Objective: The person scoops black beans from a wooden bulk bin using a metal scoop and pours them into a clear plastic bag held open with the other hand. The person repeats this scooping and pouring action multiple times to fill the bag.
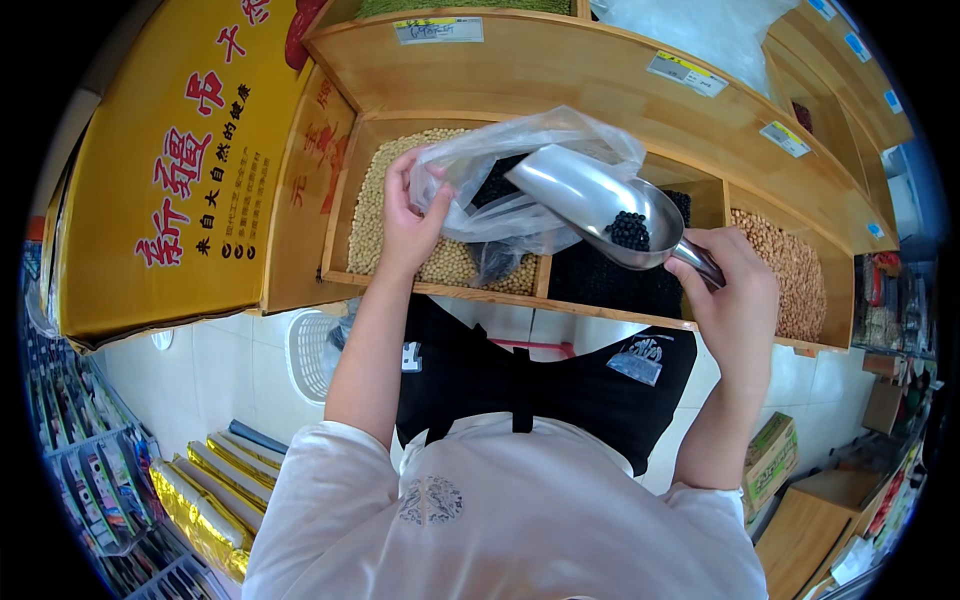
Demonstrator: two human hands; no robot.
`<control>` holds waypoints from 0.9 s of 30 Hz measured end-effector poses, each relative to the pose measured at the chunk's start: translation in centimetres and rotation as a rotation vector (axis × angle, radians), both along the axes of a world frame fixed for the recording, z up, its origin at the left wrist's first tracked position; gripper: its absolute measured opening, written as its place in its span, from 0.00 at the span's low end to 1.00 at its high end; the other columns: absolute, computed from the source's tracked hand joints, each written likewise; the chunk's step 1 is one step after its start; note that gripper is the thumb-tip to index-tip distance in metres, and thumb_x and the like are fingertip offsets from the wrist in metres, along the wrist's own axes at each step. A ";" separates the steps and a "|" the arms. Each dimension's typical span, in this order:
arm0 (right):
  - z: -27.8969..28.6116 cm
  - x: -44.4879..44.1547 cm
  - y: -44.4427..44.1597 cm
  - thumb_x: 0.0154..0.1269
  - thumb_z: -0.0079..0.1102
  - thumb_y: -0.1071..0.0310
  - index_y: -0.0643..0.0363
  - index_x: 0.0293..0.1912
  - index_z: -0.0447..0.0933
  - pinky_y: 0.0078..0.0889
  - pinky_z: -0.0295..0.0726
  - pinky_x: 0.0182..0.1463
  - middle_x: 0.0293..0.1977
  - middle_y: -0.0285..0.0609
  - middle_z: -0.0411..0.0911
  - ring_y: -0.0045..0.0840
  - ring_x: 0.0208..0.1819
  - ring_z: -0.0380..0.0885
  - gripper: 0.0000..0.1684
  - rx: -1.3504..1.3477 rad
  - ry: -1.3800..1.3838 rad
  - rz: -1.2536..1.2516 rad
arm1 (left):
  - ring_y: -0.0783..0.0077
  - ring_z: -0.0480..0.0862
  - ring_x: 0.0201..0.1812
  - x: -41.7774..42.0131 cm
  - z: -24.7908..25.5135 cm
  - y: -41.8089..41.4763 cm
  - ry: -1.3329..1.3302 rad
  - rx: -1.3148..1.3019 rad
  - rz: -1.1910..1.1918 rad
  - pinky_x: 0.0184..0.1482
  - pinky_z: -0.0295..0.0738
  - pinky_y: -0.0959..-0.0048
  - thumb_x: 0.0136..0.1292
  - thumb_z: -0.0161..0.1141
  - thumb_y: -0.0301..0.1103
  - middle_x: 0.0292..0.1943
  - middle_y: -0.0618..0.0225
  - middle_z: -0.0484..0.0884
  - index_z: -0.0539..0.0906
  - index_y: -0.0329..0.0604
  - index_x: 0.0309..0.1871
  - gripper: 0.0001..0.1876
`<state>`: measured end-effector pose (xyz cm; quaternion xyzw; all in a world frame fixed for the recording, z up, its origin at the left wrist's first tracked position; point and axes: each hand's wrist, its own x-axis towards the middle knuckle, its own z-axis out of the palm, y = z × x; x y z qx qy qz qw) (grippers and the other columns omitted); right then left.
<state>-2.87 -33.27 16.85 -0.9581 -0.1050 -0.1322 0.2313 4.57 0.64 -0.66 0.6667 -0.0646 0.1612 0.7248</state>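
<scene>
My left hand [416, 206] grips the rim of a clear plastic bag [517, 225], whose mouth gapes towards the right. Black beans [495, 184] show inside that opening. In my right hand [731, 281] is the handle of a metal scoop [592, 191], its lip tilted over the bag's mouth. A small heap of black beans [628, 230] lies near the scoop's handle end. Under the bag is a compartment of pale yellow beans [375, 202], partly covered by it. Below the scoop, a compartment of black beans [615, 281] adjoins it.
Right of the black beans sits a compartment of reddish-brown nuts or beans [787, 277]. Wooden dividers and a front edge [600, 311] bound the bins. A yellow printed carton [180, 172] stands at the left, a white plastic basket [306, 356] on the floor below.
</scene>
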 end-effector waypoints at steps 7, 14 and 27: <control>-0.4 -0.2 0.5 0.59 0.77 0.65 0.54 0.45 0.86 0.40 0.82 0.38 0.38 0.37 0.82 0.39 0.36 0.85 0.14 -0.187 0.020 -0.031 | 0.70 0.80 0.61 -0.1 0.0 0.6 0.013 0.127 0.011 0.65 0.76 0.67 0.68 0.67 0.22 0.60 0.61 0.77 0.68 0.40 0.75 0.33; 0.2 0.1 0.5 0.57 0.78 0.66 0.55 0.44 0.86 0.39 0.82 0.39 0.37 0.36 0.81 0.38 0.37 0.84 0.15 -0.243 0.008 0.023 | 0.69 0.79 0.63 -0.3 0.2 0.4 0.023 0.150 -0.004 0.66 0.75 0.67 0.68 0.67 0.24 0.63 0.61 0.77 0.68 0.40 0.76 0.34; 1.3 0.4 0.2 0.55 0.79 0.66 0.55 0.44 0.86 0.40 0.83 0.41 0.38 0.36 0.83 0.39 0.39 0.85 0.16 -0.241 0.003 0.063 | 0.60 0.74 0.71 0.0 -0.4 0.0 0.011 0.282 -0.111 0.72 0.70 0.61 0.68 0.70 0.29 0.73 0.59 0.70 0.61 0.40 0.80 0.41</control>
